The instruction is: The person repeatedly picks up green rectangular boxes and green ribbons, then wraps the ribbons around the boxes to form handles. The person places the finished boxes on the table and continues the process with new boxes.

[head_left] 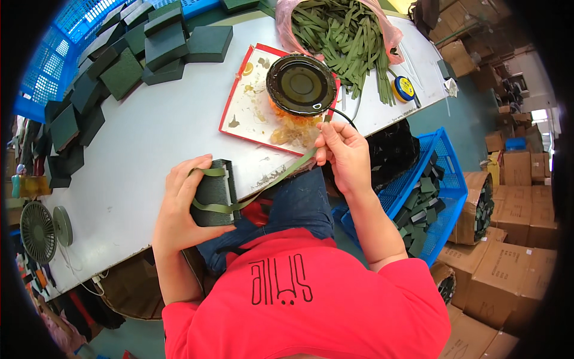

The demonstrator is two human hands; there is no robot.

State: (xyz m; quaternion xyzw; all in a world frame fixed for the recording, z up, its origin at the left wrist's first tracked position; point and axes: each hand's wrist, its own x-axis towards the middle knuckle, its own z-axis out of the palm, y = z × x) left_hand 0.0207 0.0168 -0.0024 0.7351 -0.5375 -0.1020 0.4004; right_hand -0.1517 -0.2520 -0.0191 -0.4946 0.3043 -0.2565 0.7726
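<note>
My left hand [176, 203] grips a small dark green box [211, 189] at the table's near edge, thumb along its near side and fingers over its far side. A flat olive-green ribbon [272, 183] runs across the box and stretches in a slack curve to the right. Its free end is pinched between thumb and fingers of my right hand [347, 152], just below the rim of a round black pot [302, 85]. Dark, shiny liquid seems to fill the pot. Amber, glue-like drips hang under it, over a white tray with a red rim [238, 90].
Many dark green boxes [164, 48] are piled at the left, beside blue crates [57, 45]. A pink bag [391, 37] of cut ribbons [335, 30] and a round yellow-blue tin [404, 88] stand at the far right. A fan [38, 232] is left; a blue crate [445, 197] holds green pieces.
</note>
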